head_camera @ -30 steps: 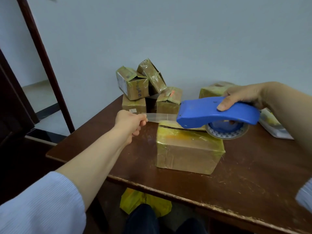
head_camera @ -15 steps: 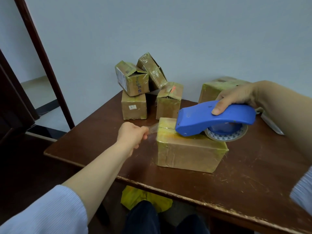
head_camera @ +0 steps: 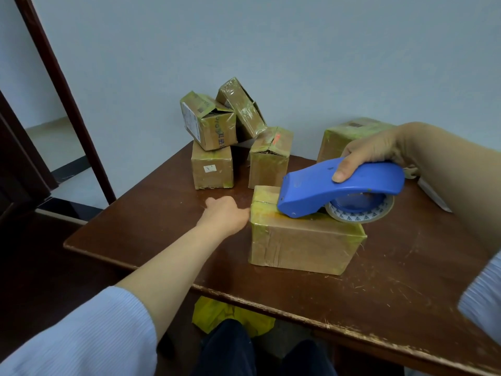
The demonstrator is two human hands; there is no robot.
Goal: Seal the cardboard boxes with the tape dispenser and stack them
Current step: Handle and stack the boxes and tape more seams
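Right hand (head_camera: 374, 150) curls over the arched handle of a blue plastic tape dispenser (head_camera: 339, 185), thumb on the near side. It presses the tool's nose onto the top of a brown, tape-wrapped cardboard box (head_camera: 303, 240) lying near the middle of a scuffed dark wooden table (head_camera: 135, 226). Left hand (head_camera: 225, 213) reaches across the table and touches the box's left end, just below and left of the dispenser's nose. Its fingertips are hidden against the cardboard, so whether it pinches tape or only presses cannot be told. The two hands are apart, one at each end of the box.

A roll of clear tape (head_camera: 360, 214) sits in the dispenser over the box's far right corner. Its white core is printed with a ring of small dark triangles, and any brand name is too small to read.

Against the wall stands a pile of four smaller cardboard boxes (head_camera: 230, 137). The upper left one bears a white printed label and blue characters, too blurred to read. The one beneath it carries a small white sticker, and a red mark shows on the right-hand one. A larger taped box (head_camera: 341, 134) stands behind the right hand, its top label illegible.
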